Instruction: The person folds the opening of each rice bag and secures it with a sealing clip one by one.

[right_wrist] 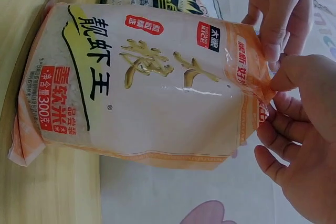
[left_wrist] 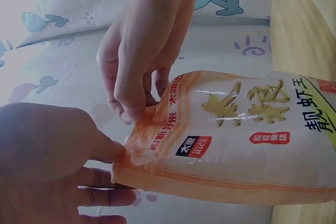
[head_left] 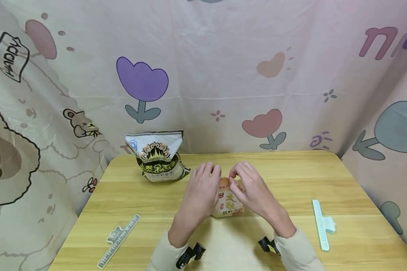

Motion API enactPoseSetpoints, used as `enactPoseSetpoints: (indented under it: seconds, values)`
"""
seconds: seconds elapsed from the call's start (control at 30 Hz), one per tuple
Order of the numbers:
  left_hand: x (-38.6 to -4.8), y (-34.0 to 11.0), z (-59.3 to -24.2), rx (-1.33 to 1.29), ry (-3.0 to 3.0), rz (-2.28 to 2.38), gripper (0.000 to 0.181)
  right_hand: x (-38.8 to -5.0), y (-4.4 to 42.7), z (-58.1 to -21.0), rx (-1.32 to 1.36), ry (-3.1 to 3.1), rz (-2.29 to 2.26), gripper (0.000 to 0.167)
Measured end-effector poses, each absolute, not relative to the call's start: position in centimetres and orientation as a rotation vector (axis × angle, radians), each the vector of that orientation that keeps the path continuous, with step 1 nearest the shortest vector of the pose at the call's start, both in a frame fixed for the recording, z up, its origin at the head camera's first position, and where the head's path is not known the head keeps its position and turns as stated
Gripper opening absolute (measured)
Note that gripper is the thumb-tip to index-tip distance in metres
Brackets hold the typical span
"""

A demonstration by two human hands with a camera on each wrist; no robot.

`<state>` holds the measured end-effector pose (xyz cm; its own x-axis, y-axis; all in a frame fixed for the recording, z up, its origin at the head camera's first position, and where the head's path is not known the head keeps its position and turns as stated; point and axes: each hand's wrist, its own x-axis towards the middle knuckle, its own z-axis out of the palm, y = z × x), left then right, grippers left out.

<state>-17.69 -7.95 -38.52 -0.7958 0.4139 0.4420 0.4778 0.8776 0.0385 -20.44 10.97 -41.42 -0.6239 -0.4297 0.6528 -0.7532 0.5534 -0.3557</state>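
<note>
A small bag of rice [head_left: 228, 206], cream with an orange border, stands upright on the table between both hands. My left hand [head_left: 203, 190] pinches one corner of its top edge. The other side of that edge is between the thumb and fingers of my right hand [head_left: 254, 188]. In the left wrist view the orange top of the rice bag [left_wrist: 236, 150] is creased between the two pinches. Gold lettering and a red weight label show on the bag's front [right_wrist: 173, 114] in the right wrist view. I cannot tell whether its top is sealed.
A larger white, black and gold rice bag [head_left: 159, 165] stands at the back left of the wooden table [head_left: 274, 169]. A grey bag clip [head_left: 119, 241] lies at the front left, a mint bag clip [head_left: 322, 226] at the right. A patterned curtain [head_left: 203, 75] hangs behind.
</note>
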Motion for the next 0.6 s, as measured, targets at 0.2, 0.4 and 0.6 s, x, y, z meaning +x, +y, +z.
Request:
enactPoseSetpoints:
  seconds: [0.2, 0.4, 0.6]
  values:
    - [-17.9, -7.9, -38.6, -0.661, -2.612, -0.213, 0.010, -20.3, 11.0, -41.4, 0.964, -2.263, 0.859, 0.011]
    - [-17.8, -8.0, -38.4, -0.659, -2.624, -0.297, 0.006, -20.3, 11.7, -40.8, 0.979, -2.254, 0.926, 0.007]
    - [-17.8, -7.9, -38.4, -0.740, -2.636, -0.444, 0.006, -20.4, 14.2, -40.2, 0.926, -2.264, 1.020, 0.013]
